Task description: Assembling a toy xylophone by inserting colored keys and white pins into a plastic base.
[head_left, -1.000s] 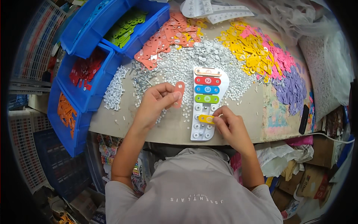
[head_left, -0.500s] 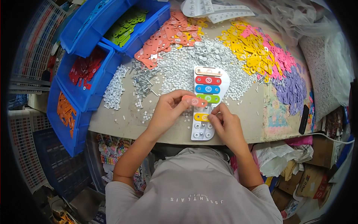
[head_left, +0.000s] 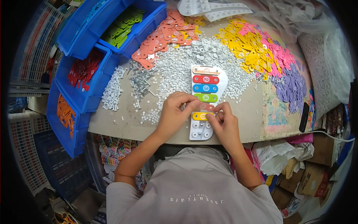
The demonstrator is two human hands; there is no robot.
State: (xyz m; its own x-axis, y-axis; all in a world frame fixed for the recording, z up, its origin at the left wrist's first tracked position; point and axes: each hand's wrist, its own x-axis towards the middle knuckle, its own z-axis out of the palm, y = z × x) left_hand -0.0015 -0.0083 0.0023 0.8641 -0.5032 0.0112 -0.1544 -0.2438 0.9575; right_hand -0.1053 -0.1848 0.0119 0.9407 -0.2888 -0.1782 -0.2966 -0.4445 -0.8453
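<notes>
Left hand [head_left: 175,114]: thumb and forefinger closed in a pinch at the left end of the salmon bar [head_left: 206,107]; exact contact hidden by the fingertips. Right hand [head_left: 225,125]: fingers bent, thumb on the right end of the yellow bar [head_left: 198,116], forefinger at the right end of the salmon one. Cannot tell whether the right hand grips or only steadies.

Location: salmon bar lies crosswise over the white base [head_left: 221,83], between the green bar [head_left: 206,98] above and the yellow bar below. Base sits on the worktop [head_left: 248,128] directly before the person. Red bar [head_left: 205,79] and blue bar [head_left: 205,88] lie farther up it; round white seats [head_left: 195,126] show uncovered at its near end.

Handling (judged): bars look thin, light and stiff, probably painted metal; little flex expected. Smooth faces may slip under a fingertip, and a bar resting loose could skew if pushed at one end. Breakage unlikely; scratched paint more plausible. Best hold: a light pinch on the long edges near one rounded end, leaving the hole clear; a fingertip at the opposite end to square it. Base looks like moulded plastic, light enough to slide, so best steadied by its rim.

Nearby: loose white washers [head_left: 173,72] beyond the left hand, small enough to be nudged by a sleeve or wrist.
</notes>
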